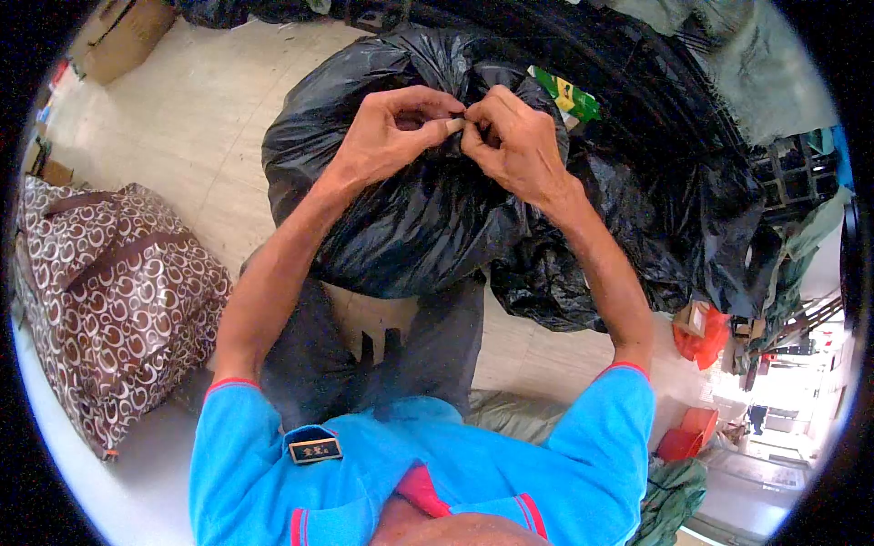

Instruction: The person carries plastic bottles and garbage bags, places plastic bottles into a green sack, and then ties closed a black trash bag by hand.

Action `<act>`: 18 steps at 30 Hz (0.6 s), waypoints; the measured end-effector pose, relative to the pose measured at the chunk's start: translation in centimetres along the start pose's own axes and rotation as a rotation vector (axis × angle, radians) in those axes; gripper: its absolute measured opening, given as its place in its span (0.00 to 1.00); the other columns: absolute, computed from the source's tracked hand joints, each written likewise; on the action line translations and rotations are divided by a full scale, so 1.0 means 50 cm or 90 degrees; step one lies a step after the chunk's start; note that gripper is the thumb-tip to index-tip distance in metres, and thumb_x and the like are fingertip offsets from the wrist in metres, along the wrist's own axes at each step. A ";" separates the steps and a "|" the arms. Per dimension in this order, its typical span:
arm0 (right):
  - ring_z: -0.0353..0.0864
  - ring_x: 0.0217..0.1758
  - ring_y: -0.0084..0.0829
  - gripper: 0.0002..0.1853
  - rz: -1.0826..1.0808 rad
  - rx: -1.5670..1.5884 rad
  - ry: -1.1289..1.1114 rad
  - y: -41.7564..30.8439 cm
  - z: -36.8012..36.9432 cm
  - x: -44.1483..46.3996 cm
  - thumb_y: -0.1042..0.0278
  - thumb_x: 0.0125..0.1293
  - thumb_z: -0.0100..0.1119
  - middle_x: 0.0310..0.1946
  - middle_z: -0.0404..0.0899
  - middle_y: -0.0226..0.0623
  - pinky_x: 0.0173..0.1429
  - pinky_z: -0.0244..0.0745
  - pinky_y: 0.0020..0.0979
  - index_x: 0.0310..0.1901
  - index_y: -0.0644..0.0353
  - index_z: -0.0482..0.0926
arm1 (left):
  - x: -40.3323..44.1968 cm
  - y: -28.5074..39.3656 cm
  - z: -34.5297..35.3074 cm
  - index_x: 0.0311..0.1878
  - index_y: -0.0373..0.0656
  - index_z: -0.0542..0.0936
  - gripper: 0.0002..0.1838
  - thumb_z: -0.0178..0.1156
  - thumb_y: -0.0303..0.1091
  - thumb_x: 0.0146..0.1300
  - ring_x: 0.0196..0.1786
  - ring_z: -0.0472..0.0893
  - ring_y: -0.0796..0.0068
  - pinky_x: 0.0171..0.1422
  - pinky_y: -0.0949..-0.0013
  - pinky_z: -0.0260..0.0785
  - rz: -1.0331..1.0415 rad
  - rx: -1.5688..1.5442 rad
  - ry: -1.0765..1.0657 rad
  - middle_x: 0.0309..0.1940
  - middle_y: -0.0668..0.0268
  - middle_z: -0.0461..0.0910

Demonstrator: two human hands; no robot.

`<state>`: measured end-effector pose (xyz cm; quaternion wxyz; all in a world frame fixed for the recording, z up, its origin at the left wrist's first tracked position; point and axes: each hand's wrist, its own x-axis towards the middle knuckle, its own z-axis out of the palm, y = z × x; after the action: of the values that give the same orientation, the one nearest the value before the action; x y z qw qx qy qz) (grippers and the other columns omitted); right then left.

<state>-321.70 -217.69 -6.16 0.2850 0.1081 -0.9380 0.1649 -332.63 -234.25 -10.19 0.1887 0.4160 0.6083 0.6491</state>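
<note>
The left hand [396,132] and right hand [514,141] meet at the fingertips, each grip pinched closed on the gathered top of the black bag [391,227], which bulges mostly bodyward of them. Right of the grip, more black plastic [646,227] crowds its edge; left, open floor [209,127] reaches to a patterned bag [127,300].

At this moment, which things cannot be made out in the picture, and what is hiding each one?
All in the head view:
- Contents of the black plastic bag: hidden by opaque plastic.
- Bag's gathered neck between the left hand and right hand: fingers cover it.
- Rest of the green-and-yellow package: black plastic covers it.
- Badge lettering: too small.
- Cardboard box: cut off by the top edge.
</note>
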 end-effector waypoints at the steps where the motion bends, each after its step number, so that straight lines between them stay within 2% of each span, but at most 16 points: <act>1: 0.79 0.26 0.34 0.06 0.001 -0.012 0.000 -0.001 0.001 -0.001 0.77 0.55 0.65 0.28 0.74 0.39 0.30 0.74 0.31 0.33 0.65 0.77 | 0.000 -0.003 -0.001 0.48 0.38 0.83 0.13 0.66 0.29 0.61 0.47 0.81 0.78 0.56 0.72 0.73 0.004 0.003 -0.014 0.43 0.67 0.84; 2: 0.79 0.26 0.34 0.06 0.001 -0.011 0.000 0.001 0.003 -0.002 0.77 0.55 0.65 0.28 0.74 0.39 0.30 0.74 0.31 0.33 0.65 0.77 | 0.000 -0.008 -0.001 0.48 0.38 0.83 0.13 0.65 0.25 0.59 0.47 0.81 0.79 0.56 0.73 0.74 0.001 -0.007 -0.017 0.43 0.68 0.84; 4: 0.79 0.29 0.44 0.06 -0.023 0.019 0.012 0.008 0.008 -0.002 0.71 0.54 0.65 0.28 0.75 0.40 0.30 0.75 0.40 0.28 0.60 0.77 | 0.000 -0.023 0.002 0.48 0.37 0.82 0.12 0.64 0.24 0.59 0.47 0.81 0.80 0.55 0.73 0.74 -0.008 -0.030 -0.015 0.43 0.68 0.84; 14: 0.80 0.28 0.43 0.06 0.038 0.054 0.051 0.006 0.029 -0.015 0.72 0.53 0.66 0.27 0.77 0.41 0.31 0.76 0.40 0.28 0.62 0.77 | -0.001 -0.039 0.026 0.47 0.37 0.82 0.12 0.62 0.21 0.59 0.46 0.81 0.80 0.55 0.73 0.74 0.022 -0.022 0.039 0.42 0.67 0.84; 18: 0.81 0.29 0.41 0.06 0.095 0.081 0.054 -0.017 0.025 -0.021 0.70 0.55 0.66 0.30 0.78 0.41 0.33 0.77 0.38 0.32 0.62 0.79 | -0.014 -0.025 0.022 0.47 0.36 0.81 0.12 0.61 0.20 0.59 0.47 0.81 0.79 0.56 0.73 0.74 0.018 -0.001 0.052 0.43 0.66 0.84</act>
<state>-321.25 -218.83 -7.53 0.3038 0.0486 -0.9183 0.2490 -331.69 -233.84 -11.66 0.1551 0.3975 0.6089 0.6687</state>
